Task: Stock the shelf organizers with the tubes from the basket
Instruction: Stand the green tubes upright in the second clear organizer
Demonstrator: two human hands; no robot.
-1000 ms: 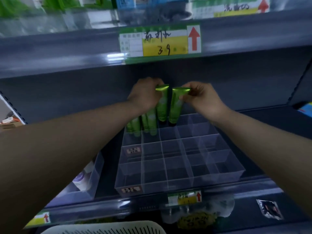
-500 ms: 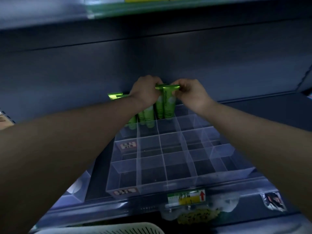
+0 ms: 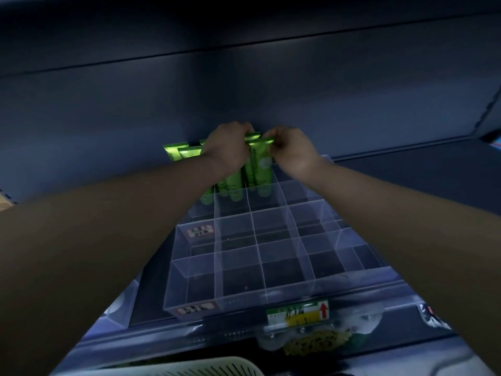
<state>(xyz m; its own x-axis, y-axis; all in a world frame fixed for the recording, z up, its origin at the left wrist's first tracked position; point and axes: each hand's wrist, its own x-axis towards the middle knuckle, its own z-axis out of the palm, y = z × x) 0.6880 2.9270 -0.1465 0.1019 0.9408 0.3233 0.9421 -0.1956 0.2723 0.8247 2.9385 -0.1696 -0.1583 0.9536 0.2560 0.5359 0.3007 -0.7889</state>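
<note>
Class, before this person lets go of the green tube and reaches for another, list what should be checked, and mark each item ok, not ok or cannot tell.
1. Right hand pinches the tube by its flat top: ok.
2. Tube stands upright, cap down, in a back-row compartment of the organizer: ok.
3. Left hand holds the neighbouring tubes: ok.
4. Empty compartments remain in the front rows: ok.
5. More tubes in the basket: cannot tell, only its rim shows.
</note>
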